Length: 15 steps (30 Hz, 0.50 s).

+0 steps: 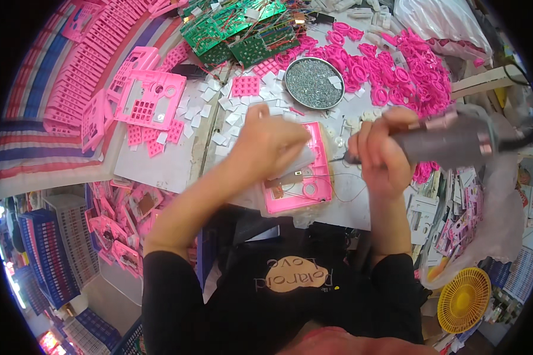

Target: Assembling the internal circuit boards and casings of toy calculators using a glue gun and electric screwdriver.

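A pink plastic housing [321, 184] lies on the worktable in front of me, with thin wires and a small dark circuit board inside it. My left hand [272, 142] is curled over its upper left part, blurred; what the fingers hold, if anything, is hidden. Beneath that hand shows a pale flat piece [300, 161]. My right hand [388, 151] is wrapped round a grey electric screwdriver [447, 141], held level just right of the housing. Its thin bit points left toward the housing's edge; whether it touches cannot be seen.
A round dish of small screws [314, 83] stands beyond the housing. Around it lie white paper squares, pink keypads [246, 86], piled pink rings [405, 71] and green circuit boards [237, 29]. Pink housings [151, 99] are stacked at left. A yellow basket [465, 300] sits at lower right.
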{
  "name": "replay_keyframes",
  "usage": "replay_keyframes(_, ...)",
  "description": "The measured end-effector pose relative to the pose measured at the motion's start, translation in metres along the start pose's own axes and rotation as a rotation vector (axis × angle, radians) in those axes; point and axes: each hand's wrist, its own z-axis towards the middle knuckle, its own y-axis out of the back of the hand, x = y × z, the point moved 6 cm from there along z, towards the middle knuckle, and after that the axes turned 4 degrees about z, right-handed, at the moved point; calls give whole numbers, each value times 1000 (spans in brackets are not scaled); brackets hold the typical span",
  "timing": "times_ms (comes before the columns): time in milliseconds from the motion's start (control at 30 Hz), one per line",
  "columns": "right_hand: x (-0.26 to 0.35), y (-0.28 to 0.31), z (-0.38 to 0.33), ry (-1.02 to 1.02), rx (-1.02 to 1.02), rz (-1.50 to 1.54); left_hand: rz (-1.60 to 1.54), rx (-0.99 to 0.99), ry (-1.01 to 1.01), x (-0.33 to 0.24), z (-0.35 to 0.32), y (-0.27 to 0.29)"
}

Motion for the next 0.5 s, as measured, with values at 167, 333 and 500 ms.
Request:
replay_keyframes(167, -10, -50, -7, -50, 159, -20, -163, 68, 171, -19, -43, 2)
replay_keyframes(333, -22, -56, -10, -90, 155, -91, -127, -4, 170, -19, -52, 6)
replay_keyframes(500, -31, -59, -12, -116, 191, -115, 101, 31, 74, -23, -55, 4)
